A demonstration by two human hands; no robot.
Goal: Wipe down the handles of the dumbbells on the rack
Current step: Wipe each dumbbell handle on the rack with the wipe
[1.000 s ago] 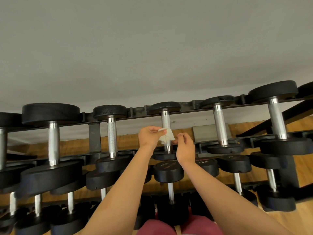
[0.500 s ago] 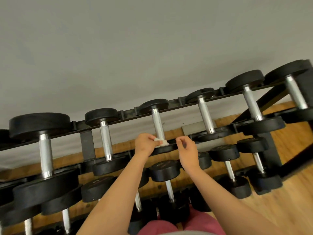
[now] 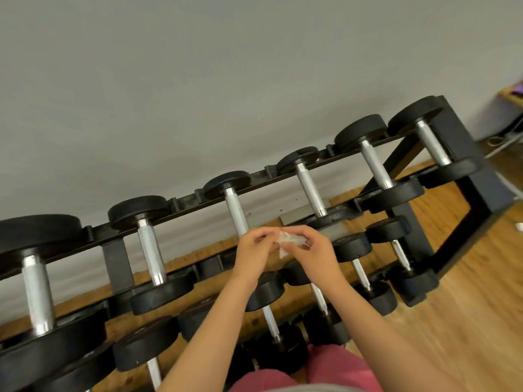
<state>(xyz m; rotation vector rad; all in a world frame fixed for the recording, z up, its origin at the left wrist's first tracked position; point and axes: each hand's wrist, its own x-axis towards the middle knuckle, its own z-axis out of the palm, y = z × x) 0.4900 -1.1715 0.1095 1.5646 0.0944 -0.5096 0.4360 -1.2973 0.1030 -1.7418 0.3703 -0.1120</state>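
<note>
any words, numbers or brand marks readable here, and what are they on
None can be read.
Faint marks on the end face of a middle-row dumbbell: too blurred to read.
Faint marks on a lower dumbbell head: too blurred to read.
The white wipe: no print visible.

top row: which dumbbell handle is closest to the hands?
The third handle from the left: its lower end runs behind the left hand. The other top-row handles show in full.

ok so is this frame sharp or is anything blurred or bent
Head view: wooden floor at lower right is motion-smeared; the rack's top rail runs tilted and slightly bowed; left hand, right hand and wipe look slightly soft; steel handles carry mild highlights, no harsh glare.
</note>
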